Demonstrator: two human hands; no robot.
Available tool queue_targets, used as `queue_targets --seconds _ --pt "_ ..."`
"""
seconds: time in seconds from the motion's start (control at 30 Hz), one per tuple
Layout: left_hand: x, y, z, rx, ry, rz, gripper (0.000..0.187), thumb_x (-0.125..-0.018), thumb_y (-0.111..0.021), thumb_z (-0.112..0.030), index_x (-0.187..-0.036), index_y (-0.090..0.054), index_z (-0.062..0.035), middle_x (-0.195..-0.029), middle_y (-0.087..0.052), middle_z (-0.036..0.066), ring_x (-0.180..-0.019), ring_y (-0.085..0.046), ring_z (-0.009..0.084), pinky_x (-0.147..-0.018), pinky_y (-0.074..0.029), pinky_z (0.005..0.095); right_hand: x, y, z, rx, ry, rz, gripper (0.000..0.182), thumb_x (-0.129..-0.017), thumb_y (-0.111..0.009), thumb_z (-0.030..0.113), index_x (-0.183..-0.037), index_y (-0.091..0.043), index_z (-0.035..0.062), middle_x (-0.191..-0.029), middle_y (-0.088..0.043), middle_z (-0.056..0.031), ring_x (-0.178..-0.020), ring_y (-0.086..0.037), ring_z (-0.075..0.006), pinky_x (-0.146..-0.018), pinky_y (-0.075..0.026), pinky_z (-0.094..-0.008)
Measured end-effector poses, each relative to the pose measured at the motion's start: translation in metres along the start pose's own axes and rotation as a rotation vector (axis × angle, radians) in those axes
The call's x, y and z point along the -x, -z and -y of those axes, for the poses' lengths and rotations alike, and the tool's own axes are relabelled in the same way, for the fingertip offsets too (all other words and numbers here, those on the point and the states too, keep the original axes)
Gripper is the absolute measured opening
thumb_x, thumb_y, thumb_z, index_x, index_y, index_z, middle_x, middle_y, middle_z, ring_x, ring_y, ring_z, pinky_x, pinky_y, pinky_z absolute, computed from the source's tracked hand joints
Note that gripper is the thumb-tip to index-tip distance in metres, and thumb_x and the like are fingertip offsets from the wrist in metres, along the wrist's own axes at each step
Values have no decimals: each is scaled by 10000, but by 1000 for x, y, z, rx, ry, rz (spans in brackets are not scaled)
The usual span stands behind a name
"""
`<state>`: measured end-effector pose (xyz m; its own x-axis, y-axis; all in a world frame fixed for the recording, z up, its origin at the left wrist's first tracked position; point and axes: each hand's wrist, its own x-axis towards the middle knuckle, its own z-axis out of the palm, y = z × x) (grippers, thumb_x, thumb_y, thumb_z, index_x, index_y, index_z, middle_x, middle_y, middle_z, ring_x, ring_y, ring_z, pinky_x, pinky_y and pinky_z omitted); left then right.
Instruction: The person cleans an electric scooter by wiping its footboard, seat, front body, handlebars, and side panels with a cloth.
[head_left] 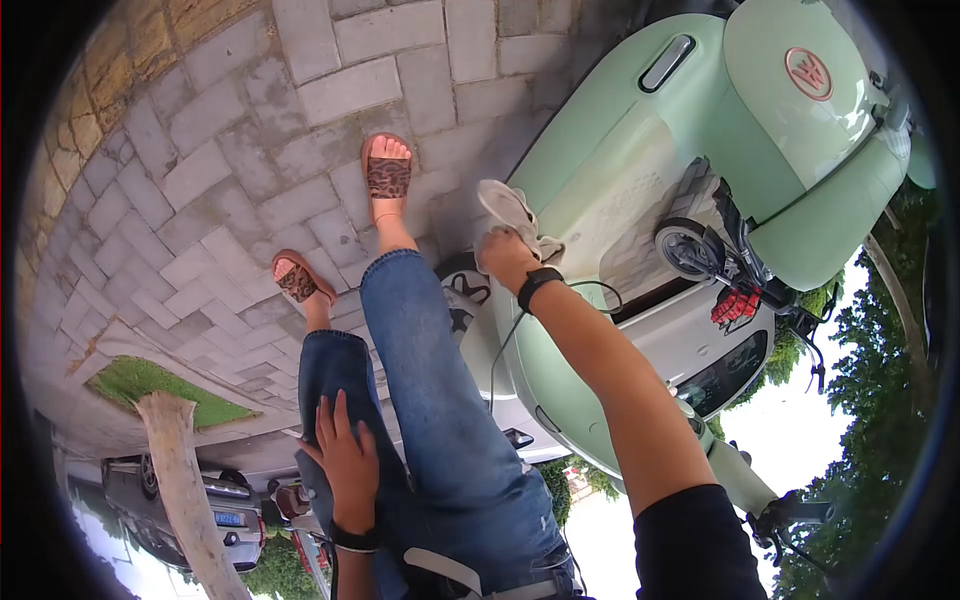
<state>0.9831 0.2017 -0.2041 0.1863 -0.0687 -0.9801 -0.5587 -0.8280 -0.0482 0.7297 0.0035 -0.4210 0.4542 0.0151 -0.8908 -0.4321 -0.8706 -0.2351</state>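
Note:
My right hand (503, 255) is closed around a crumpled off-white cloth (515, 210), at the edge of the footboard (640, 190) of a mint-green scooter (600, 95). Part of the cloth sticks out past my fingers. A black band circles that wrist, and a thin dark cable (507, 360) hangs close to it. My left hand (348, 465) lies open with fingers apart over my jeans (430, 350) near the knee, holding nothing. The scooter's footboard has a textured, pale patch and lies right beside my right forearm.
Grey paving bricks (230, 200) run under my sandals (388, 178). Beyond the scooter are a white car (700, 350) and a bike with a red basket (737, 307). A tree trunk (180, 480) rises from a grass patch (140, 378), with a dark car (215, 510) behind.

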Motion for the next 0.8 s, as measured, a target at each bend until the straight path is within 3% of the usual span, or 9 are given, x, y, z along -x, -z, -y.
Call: queue_targets --seconds 0.1,0.13,0.2,0.27,0.37,0.57,0.6,0.7,0.8 --pt "-7 26 -55 228 -91 58 562 -854 -513 -277 -1376 -341 -160 -1417 -280 199 -1318 -276 356 -999 -182 665 -25 43 -69 79 -215 -141 174 -765 -558 176 -817 -709 106 -997 -582 -67 -1018 -535 -233 -832 -445 -366" --pt "-8 29 -72 329 -119 123 588 -852 -523 -319 -1387 -326 -175 -1412 -274 222 -1314 -275 375 -992 -192 667 -35 60 -98 31 -318 -121 170 -720 -596 103 -863 -688 93 -1084 -569 -84 -1142 -482 -253 -929 -398 -399" --pt "-8 17 -99 142 -107 156 622 -835 -544 -344 -1393 -316 -188 -1400 -270 247 -1306 -276 395 -987 -203 667 -41 96 -154 139 -438 -281 187 -725 -598 91 -888 -686 70 -1177 -550 -108 -1263 -395 -267 -1008 -324 -411" --pt "-19 4 -111 -39 -92 189 657 -818 -565 -368 -1398 -306 -200 -1389 -267 272 -1299 -277 415 -982 -214 667 -45 118 -202 261 -509 -393 186 -723 -602 97 -886 -684 58 -1168 -555 -106 -1256 -399 -253 -1061 -264 -418" --pt "-23 -11 -115 23 -84 25 644 -793 -585 -331 -1360 -345 -139 -1365 -287 288 -1267 -322 418 -971 -252 647 -39 122 -220 326 -423 -423 206 -729 -582 86 -916 -666 101 -1088 -584 -100 -1148 -497 -236 -1032 -317 -391" --pt "-43 -22 -123 42 -204 -199 541 -776 -582 -270 -1265 -450 -79 -1339 -370 245 -1218 -402 381 -975 -342 510 -40 51 -121 227 -149 -221 147 -764 -553 112 -862 -662 108 -869 -611 -93 -887 -592 -233 -835 -436 -345" --pt "-48 -24 -125 40 -203 -208 541 -776 -582 -270 -1265 -450 -79 -1339 -370 245 -1218 -402 381 -975 -342 510 -40 15 -97 77 -82 -404 137 -761 -557 113 -833 -673 96 -861 -618 -98 -865 -597 -232 -768 -465 -328" --pt "-60 -27 -134 34 -186 -250 455 -762 -578 -246 -1179 -525 -73 -1270 -479 204 -1127 -490 357 -918 -415 445 -8 13 -7 -22 78 161 203 -777 -568 140 -919 -703 87 -1027 -642 -101 -956 -611 -242 -821 -479 -354" --pt "-61 -24 -134 -22 -142 -314 396 -763 -560 -231 -1120 -564 -59 -1189 -554 170 -1041 -555 332 -849 -463 422 10 4 11 -71 202 206 194 -789 -567 148 -914 -707 97 -1013 -652 -99 -970 -609 -250 -849 -472 -363"
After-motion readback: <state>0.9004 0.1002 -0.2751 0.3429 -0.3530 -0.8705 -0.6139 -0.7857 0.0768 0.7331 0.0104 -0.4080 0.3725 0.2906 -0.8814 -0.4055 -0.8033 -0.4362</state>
